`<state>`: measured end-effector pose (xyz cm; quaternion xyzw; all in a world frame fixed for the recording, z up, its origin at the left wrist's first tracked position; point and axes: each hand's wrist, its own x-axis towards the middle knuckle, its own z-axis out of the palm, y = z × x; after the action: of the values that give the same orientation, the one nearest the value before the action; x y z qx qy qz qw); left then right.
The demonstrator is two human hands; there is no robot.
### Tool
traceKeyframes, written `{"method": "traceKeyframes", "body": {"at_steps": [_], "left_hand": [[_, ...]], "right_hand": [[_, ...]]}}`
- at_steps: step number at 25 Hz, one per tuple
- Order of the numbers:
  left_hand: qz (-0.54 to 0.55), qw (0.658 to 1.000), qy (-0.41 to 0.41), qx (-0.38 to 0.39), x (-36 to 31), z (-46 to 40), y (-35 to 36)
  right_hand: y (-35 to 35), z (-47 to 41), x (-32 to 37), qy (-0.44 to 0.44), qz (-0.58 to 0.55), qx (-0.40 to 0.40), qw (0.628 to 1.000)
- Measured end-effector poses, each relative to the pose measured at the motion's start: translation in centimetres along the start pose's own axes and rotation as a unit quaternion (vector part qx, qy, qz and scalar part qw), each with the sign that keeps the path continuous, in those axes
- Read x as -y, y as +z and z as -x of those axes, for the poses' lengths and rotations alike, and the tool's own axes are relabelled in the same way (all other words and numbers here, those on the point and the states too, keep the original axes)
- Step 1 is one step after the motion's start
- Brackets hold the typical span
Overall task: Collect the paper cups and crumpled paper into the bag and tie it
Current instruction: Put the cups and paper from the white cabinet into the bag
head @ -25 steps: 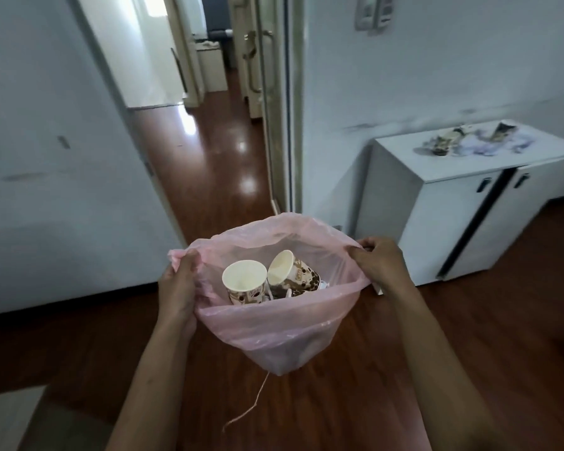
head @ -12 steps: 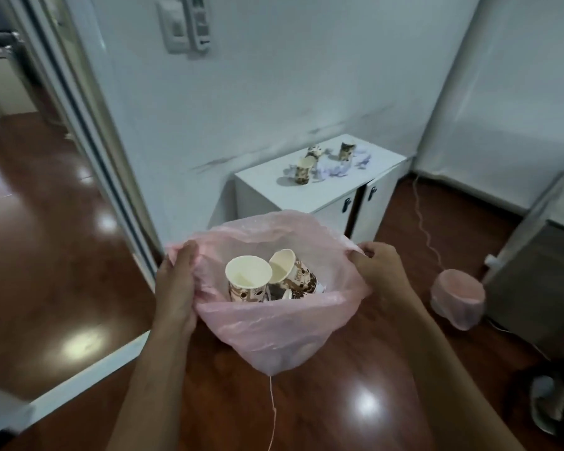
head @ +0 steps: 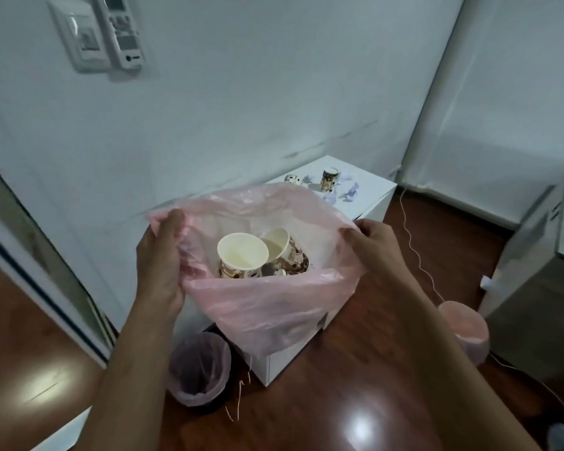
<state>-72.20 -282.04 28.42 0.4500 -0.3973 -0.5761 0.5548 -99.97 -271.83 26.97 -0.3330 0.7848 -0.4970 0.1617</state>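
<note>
A thin pink plastic bag [head: 267, 307] hangs in front of me with its mouth held wide. My left hand [head: 158, 262] grips the left rim and my right hand [head: 372, 247] pinches the right rim. Inside stand two patterned paper cups, one upright [head: 241, 260] and one tilted [head: 285, 252] behind it. Beyond the bag, on a low white cabinet [head: 368, 203], stand another patterned paper cup [head: 330, 180], a smaller cup [head: 292, 179] and pieces of crumpled white paper [head: 347, 193].
A dark bin lined with a pink bag [head: 199, 372] stands on the wooden floor, below the bag and left of the cabinet. A second pink-lined bin [head: 466, 330] sits at the right by a grey unit [head: 541, 275]. A thin cord [head: 417, 258] trails across the floor.
The view has swung right and closer to the white cabinet, which now lies right behind the bag. Both hands keep their hold on the bag's rim.
</note>
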Motion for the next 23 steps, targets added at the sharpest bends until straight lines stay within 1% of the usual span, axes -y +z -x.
{"method": "traceKeyframes", "body": {"at_steps": [3,6,7,9,11,14,17,19,21,23], "left_hand": [[-0.01,0.999,0.018,-0.038,1.8,-2.8,2.8],[-0.012,0.993,0.005,-0.114,4.6,-4.4,4.1],[-0.009,0.992,-0.009,-0.126,5.0,-4.1,3.3],[-0.008,0.986,-0.029,-0.167,6.9,-4.7,3.8],[0.01,0.98,-0.028,-0.197,8.2,-5.4,4.5],[0.025,0.979,-0.008,-0.201,9.1,-6.5,5.5],[0.035,0.982,0.005,-0.185,9.3,-8.3,5.8],[0.054,0.984,-0.017,-0.166,9.7,-9.5,5.3],[0.064,0.987,-0.044,-0.142,10.2,-10.5,5.0],[0.068,0.983,-0.057,-0.161,10.9,-11.0,5.0]], "right_hand": [[1.3,-7.2,-0.3,-0.014,-0.007,0.031,0.999],[3.3,-13.2,-1.6,-0.035,0.017,0.119,0.992],[4.2,-13.3,-2.1,-0.045,0.029,0.143,0.988],[5.9,-16.3,-2.9,-0.065,0.032,0.192,0.979],[7.6,-18.7,-3.5,-0.069,0.037,0.232,0.97],[9.4,-20.9,-3.7,-0.071,0.034,0.254,0.964],[10.3,-22.7,-3.7,-0.081,0.024,0.246,0.966],[10.8,-23.4,-3.4,-0.075,0.025,0.242,0.967],[11.4,-23.8,-3.6,-0.076,0.038,0.257,0.963],[11.8,-24.1,-4.0,-0.065,0.059,0.276,0.957]]}}
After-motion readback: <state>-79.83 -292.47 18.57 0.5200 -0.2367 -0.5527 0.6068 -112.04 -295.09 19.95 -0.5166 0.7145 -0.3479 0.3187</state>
